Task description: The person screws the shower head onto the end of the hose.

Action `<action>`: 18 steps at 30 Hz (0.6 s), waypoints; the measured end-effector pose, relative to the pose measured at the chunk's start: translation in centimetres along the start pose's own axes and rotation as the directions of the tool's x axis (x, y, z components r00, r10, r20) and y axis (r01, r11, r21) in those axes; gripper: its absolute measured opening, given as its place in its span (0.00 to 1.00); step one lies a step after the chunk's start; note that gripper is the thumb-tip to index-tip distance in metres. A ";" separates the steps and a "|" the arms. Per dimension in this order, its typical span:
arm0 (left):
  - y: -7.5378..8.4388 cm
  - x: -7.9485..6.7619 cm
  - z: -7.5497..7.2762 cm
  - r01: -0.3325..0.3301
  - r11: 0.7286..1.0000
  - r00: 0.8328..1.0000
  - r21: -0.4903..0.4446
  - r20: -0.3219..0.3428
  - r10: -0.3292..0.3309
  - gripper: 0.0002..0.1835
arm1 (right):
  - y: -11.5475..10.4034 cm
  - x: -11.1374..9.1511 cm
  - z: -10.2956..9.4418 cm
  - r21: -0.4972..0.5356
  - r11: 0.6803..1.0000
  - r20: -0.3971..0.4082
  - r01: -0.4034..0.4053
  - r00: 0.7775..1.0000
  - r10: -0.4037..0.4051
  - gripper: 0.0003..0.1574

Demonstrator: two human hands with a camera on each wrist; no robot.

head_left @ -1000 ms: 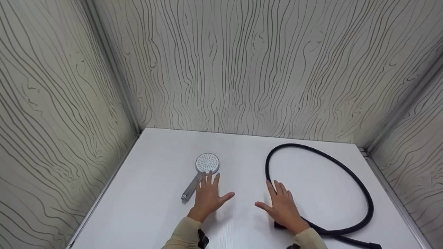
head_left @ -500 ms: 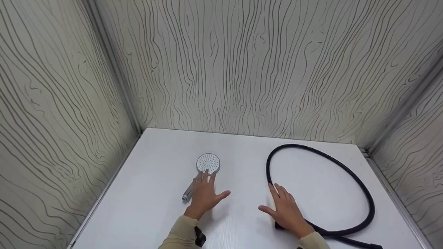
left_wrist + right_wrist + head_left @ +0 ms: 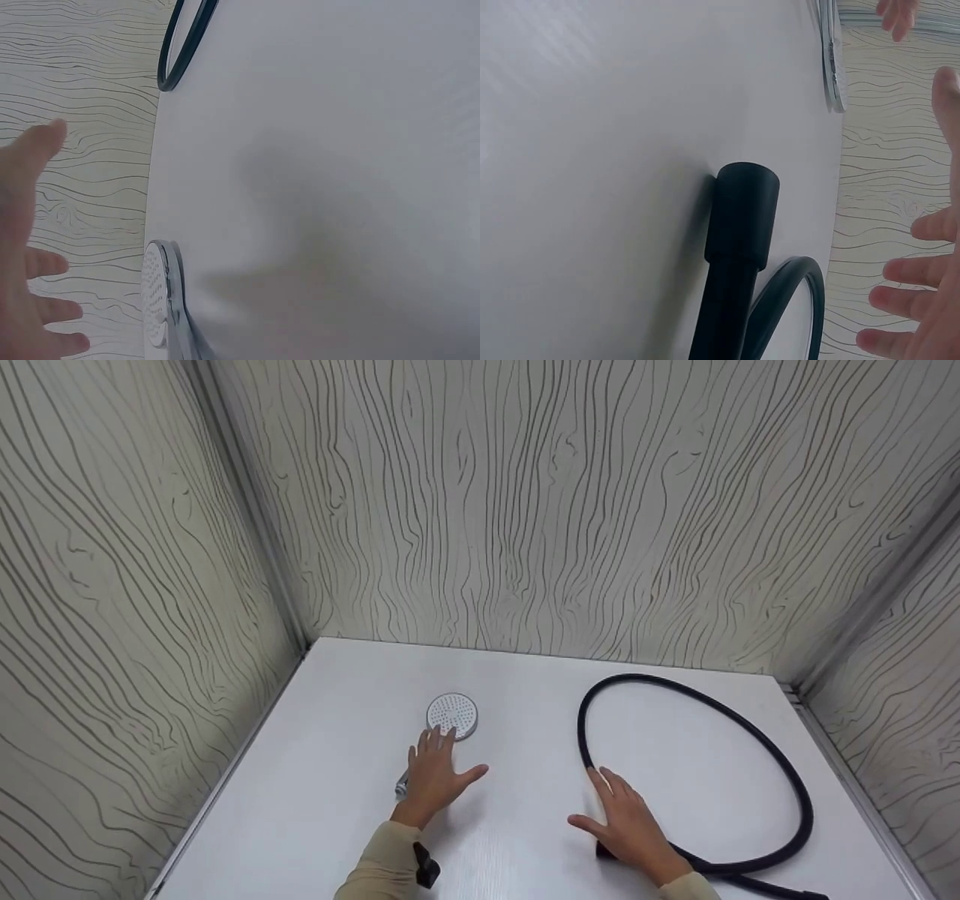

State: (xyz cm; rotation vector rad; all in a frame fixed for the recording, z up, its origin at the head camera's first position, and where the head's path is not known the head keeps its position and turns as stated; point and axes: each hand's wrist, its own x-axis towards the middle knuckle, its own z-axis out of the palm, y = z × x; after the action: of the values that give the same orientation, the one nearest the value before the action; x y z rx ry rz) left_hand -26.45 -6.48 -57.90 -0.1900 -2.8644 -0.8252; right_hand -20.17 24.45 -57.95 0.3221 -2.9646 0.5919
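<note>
A shower head (image 3: 452,714) with a round white nozzle face and a chrome handle lies on the white table, face up. Over its handle hovers my left hand (image 3: 432,780), fingers spread and thumb out, hiding most of the handle; the left wrist view shows a gap between hand (image 3: 19,247) and table. On the right lies a black shower hose (image 3: 780,761) in a wide loop. Above its near left part is my right hand (image 3: 630,825), fingers straight, holding nothing. A thick black end fitting (image 3: 742,214) of the hose shows below that hand in the right wrist view.
The white table (image 3: 517,705) is bounded by a wood-grain patterned back wall (image 3: 480,510) and similar side walls. The hose's other end (image 3: 810,895) lies near the front right, where the hose crosses itself.
My left hand has shifted left and now covers more of the shower head's handle. My right hand has moved slightly right and nearer to me. Shower head and hose lie as before.
</note>
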 end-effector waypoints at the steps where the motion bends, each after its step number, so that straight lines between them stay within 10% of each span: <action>1: -0.1 0.0 0.0 0.006 1.000 1.000 -0.006 0.000 -0.006 0.51 | 0.1 -0.1 0.0 0.006 1.000 0.003 -0.001 1.000 0.001 0.52; 18: -2.3 0.1 0.8 0.093 0.996 0.995 -0.001 -0.046 -0.093 0.47 | 1.3 -1.6 0.3 0.056 0.998 0.078 -0.020 0.997 0.016 0.55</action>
State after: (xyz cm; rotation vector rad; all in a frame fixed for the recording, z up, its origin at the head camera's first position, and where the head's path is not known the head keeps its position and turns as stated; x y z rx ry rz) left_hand -27.02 -7.94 -59.74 -0.0371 -2.8488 -0.8336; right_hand -18.97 25.79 -58.93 0.3305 -3.0318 0.6821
